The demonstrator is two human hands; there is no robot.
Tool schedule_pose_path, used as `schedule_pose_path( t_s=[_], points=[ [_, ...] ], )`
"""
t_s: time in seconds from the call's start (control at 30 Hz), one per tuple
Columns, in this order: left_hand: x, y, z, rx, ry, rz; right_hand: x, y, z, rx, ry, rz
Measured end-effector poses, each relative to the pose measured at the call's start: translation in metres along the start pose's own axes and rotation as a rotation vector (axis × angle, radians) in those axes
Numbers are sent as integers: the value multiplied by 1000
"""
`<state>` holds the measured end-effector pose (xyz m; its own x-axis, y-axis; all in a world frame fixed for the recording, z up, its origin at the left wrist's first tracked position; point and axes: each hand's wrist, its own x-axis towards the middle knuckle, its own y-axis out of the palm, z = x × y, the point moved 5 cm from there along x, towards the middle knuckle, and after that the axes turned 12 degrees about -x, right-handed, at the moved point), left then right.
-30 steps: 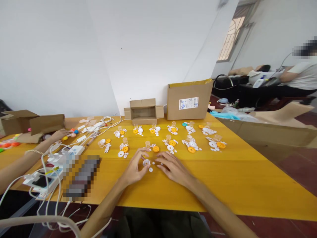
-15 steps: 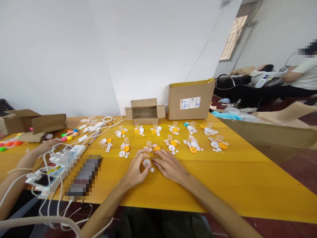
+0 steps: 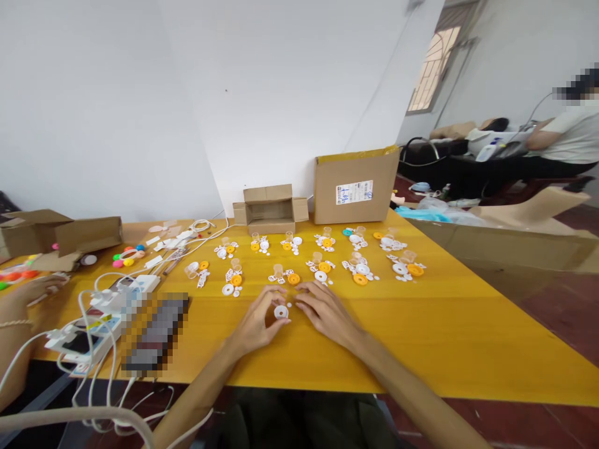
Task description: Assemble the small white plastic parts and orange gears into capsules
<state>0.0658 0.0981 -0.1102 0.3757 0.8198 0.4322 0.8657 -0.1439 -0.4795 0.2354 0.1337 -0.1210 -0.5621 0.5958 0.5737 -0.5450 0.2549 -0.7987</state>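
left hand [image 3: 255, 324]: curled, thumb and forefinger closed loosely on the rim of a white disc [image 3: 281, 311] – a light pinch, probably because the part is small and thin
right hand [image 3: 327, 315]: fingers spread, palm down, gripping nothing; fingertips just beside the disc
white disc: has a centre hole, sits low at the worktop [image 3: 444, 337] directly between the two hands; cannot tell if it is lifted or resting
small white bit [image 3: 289, 305]: loose on the worktop, just beyond the disc, near the right fingertips
part sets [image 3: 322, 271]: separate little clusters in two rows just beyond the hands – spacing looks meant to keep each set from mixing
cluster contents: orange disc [image 3: 294, 279], clear cup [image 3: 278, 270], white bits; the nearest cluster is within easy reach of both hands
boxes: small open carton [image 3: 270, 209] and large carton [image 3: 355, 186] at the wall, well behind the rows
left edge: a co-worker's hand [image 3: 35, 290] near a power strip [image 3: 79, 340] with cables, well apart from the disc
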Motion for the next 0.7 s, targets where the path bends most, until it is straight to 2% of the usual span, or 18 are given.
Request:
schedule_pose_path(
  t_s=[0.43,0.7],
  points=[
    [0,5,7,-58,-36,80,-1,0,0,-20,3,6],
    [2,8,15,-41,-22,77,0,1,0,-40,-10,1]
  ],
)
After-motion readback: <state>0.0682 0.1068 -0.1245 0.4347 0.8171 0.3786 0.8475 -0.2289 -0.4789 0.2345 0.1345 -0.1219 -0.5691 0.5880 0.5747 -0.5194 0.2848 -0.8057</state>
